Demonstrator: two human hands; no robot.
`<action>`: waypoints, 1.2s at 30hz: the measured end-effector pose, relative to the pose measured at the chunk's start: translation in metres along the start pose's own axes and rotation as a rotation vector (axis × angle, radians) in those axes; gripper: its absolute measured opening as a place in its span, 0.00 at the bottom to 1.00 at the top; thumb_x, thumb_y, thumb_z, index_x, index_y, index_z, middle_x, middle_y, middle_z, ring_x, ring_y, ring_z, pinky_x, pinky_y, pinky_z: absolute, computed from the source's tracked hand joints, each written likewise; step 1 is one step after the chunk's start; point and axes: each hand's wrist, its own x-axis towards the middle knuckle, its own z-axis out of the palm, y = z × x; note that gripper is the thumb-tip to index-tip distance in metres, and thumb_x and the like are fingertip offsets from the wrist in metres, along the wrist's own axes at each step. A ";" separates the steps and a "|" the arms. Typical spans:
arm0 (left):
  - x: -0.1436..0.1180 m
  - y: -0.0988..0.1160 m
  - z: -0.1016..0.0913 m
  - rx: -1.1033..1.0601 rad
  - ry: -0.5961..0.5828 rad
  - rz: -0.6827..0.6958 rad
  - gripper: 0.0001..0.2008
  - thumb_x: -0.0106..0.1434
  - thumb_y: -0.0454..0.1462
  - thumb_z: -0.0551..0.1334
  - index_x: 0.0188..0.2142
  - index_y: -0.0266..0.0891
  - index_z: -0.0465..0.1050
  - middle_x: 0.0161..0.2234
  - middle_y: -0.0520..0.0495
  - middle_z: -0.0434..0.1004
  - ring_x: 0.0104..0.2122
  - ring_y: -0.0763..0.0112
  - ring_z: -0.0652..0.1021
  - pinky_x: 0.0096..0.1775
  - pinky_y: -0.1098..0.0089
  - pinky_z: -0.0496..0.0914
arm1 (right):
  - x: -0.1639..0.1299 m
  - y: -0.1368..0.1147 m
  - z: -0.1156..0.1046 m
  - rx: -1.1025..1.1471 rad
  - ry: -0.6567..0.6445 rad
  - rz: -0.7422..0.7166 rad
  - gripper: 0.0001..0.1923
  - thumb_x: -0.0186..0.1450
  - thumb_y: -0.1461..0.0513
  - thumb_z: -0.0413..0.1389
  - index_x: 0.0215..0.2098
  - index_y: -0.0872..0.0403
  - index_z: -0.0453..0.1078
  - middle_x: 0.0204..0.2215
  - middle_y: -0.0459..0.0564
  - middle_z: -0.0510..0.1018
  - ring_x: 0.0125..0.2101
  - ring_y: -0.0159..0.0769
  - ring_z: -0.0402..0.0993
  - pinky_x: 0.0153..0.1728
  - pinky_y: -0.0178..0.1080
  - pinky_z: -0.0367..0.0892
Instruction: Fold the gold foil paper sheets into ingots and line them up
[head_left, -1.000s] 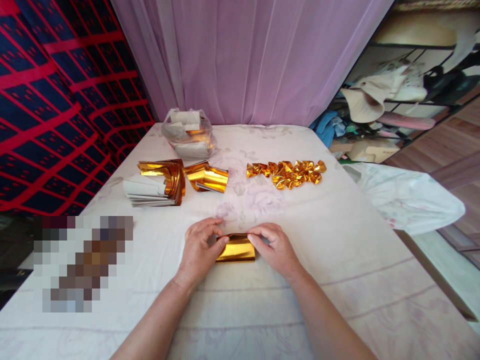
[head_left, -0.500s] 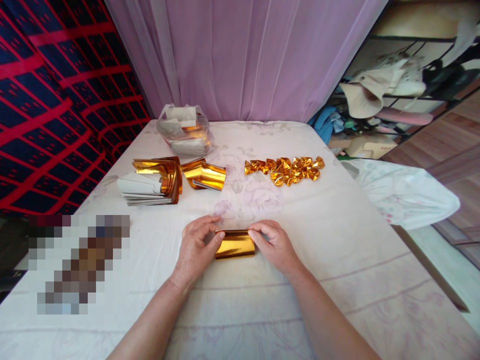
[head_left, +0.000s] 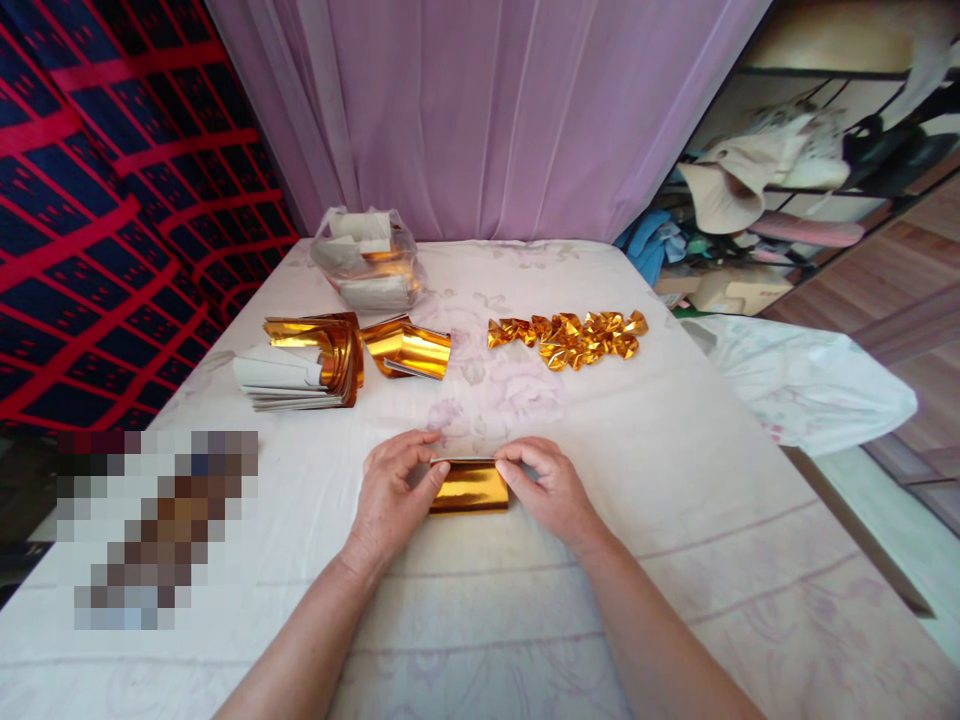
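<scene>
A small sheet of gold foil paper (head_left: pixel 470 488) lies before me, shiny side up, with its far edge folded or curled over and a pale strip showing there. My left hand (head_left: pixel 399 490) pinches the left end of that edge between thumb and fingers. At the right end, my right hand (head_left: pixel 546 490) pinches the same edge. Beyond my hands to the left is a stack of gold foil paper (head_left: pixel 300 365) with grey-white backs, and beside it a few loose curled sheets (head_left: pixel 411 350). Several folded gold foil pieces (head_left: pixel 574 338) lie in a cluster to the right.
A clear plastic bag (head_left: pixel 365 262) of more paper stands at the back left of the cloth-covered table (head_left: pixel 675 520). Behind hangs a purple curtain (head_left: pixel 480 120). Shelves with clothes and a hat (head_left: pixel 731 190) stand at right. A blurred patch (head_left: pixel 165 530) hides something at left.
The far edge of the foil paper has turned slightly, so a pale strip shows between my fingertips. Both hands keep nearly the same place.
</scene>
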 end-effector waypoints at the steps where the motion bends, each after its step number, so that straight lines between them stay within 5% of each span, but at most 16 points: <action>1: 0.000 0.000 0.000 0.001 -0.001 0.001 0.07 0.61 0.42 0.62 0.29 0.43 0.75 0.45 0.46 0.82 0.47 0.58 0.78 0.52 0.54 0.66 | 0.000 0.000 0.000 0.007 0.006 -0.002 0.10 0.66 0.62 0.53 0.29 0.50 0.74 0.26 0.46 0.79 0.30 0.35 0.76 0.37 0.39 0.67; 29: -0.002 -0.005 0.004 0.099 0.043 0.015 0.07 0.61 0.39 0.61 0.29 0.43 0.76 0.45 0.45 0.80 0.45 0.60 0.78 0.51 0.56 0.69 | 0.001 0.000 0.004 -0.147 0.089 -0.010 0.09 0.63 0.63 0.54 0.26 0.49 0.73 0.24 0.46 0.78 0.32 0.38 0.73 0.37 0.41 0.65; 36: -0.005 -0.004 0.007 0.260 0.060 0.072 0.07 0.61 0.38 0.61 0.29 0.42 0.76 0.49 0.43 0.77 0.54 0.51 0.71 0.55 0.48 0.65 | -0.003 0.005 0.012 -0.278 0.141 0.045 0.07 0.61 0.63 0.58 0.24 0.50 0.72 0.24 0.46 0.77 0.33 0.39 0.71 0.40 0.41 0.62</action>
